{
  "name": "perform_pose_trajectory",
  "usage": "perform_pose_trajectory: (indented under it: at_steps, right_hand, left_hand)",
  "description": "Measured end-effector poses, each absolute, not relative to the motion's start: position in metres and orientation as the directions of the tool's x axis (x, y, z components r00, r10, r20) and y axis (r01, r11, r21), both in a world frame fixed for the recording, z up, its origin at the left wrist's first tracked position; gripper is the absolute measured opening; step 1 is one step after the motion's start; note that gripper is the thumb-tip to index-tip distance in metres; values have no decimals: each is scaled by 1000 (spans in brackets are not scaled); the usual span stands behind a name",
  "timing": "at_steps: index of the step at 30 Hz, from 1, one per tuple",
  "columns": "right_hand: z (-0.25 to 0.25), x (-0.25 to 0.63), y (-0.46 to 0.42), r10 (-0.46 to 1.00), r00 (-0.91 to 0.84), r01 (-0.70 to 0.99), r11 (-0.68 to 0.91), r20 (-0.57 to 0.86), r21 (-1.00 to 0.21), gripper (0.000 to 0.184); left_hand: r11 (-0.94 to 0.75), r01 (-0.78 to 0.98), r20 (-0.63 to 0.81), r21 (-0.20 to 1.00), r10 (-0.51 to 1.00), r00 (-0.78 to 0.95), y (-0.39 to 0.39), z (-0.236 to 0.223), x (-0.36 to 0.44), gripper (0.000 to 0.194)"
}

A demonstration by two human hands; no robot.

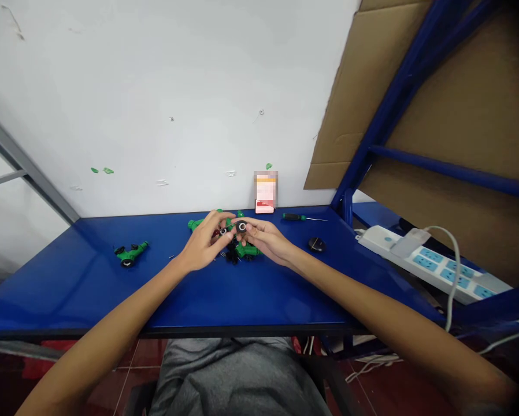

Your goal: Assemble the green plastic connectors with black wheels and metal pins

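Note:
Both hands meet over the middle of a blue table (90, 289). My right hand (266, 240) pinches a small black wheel (241, 226) with a pale hub between its fingertips. My left hand (205, 240) is curled beside it, its fingers closed on a small dark part that I cannot make out. Beneath the hands lies a heap of green and black toy parts (242, 251), partly hidden by the fingers.
A small green toy vehicle (130, 253) sits at the left. A green-handled screwdriver (303, 218), a black round piece (317, 244) and a small box (265, 193) by the wall are at the right. A white power strip (433, 263) lies beyond the blue frame.

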State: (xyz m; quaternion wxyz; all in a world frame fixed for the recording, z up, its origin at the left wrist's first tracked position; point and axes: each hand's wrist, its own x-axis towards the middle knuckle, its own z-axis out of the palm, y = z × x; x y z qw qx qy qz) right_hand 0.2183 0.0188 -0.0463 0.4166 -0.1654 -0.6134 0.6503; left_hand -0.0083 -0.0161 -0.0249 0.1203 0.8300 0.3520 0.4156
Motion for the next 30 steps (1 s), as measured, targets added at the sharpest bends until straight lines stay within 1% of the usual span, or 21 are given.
perform_pose_trajectory:
  at_steps: [3, 6, 9, 13, 16, 19, 22, 25, 27, 30]
  right_hand:
    - [-43, 225, 26, 754, -579, -376, 91, 311, -922, 41]
    - [-43, 230, 31, 760, -563, -347, 139, 325, -927, 42]
    - [-47, 230, 33, 751, -560, -256, 246, 351, -935, 47]
    - [-53, 226, 32, 691, -593, -127, 427, 414, -895, 48]
    - [-53, 224, 29, 680, -593, -120, 456, 432, -882, 46]
    - [-51, 222, 25, 687, -597, -133, 426, 415, -895, 45]
    - [-49, 220, 23, 703, -586, -135, 406, 404, -904, 48]
    - [-50, 217, 20, 729, -544, -136, 412, 415, -901, 53]
    - [-51, 214, 17, 749, -503, -137, 424, 431, -895, 54]
    - [-54, 209, 14, 788, -447, -148, 402, 424, -904, 55]
  left_hand:
    - [-676, 544, 569, 497, 727, 384, -15, -25, -10, 35]
    - [-642, 649, 503, 408, 751, 427, -13, -28, -10, 31]
    - [-606, 728, 463, 321, 771, 437, -15, -30, -7, 30]
    - [-582, 771, 445, 260, 780, 439, -20, -30, -2, 32]
    - [-584, 770, 454, 259, 777, 437, -21, -32, -1, 33]
    - [-596, 751, 475, 283, 768, 430, -19, -35, -2, 33]
    - [-605, 734, 494, 308, 761, 420, -19, -37, 0, 32]
    - [-590, 717, 502, 371, 777, 380, -24, -38, 5, 31]
    - [-567, 680, 489, 465, 805, 336, -27, -39, 11, 31]
    - [-513, 537, 441, 669, 856, 268, -28, -43, 19, 31]
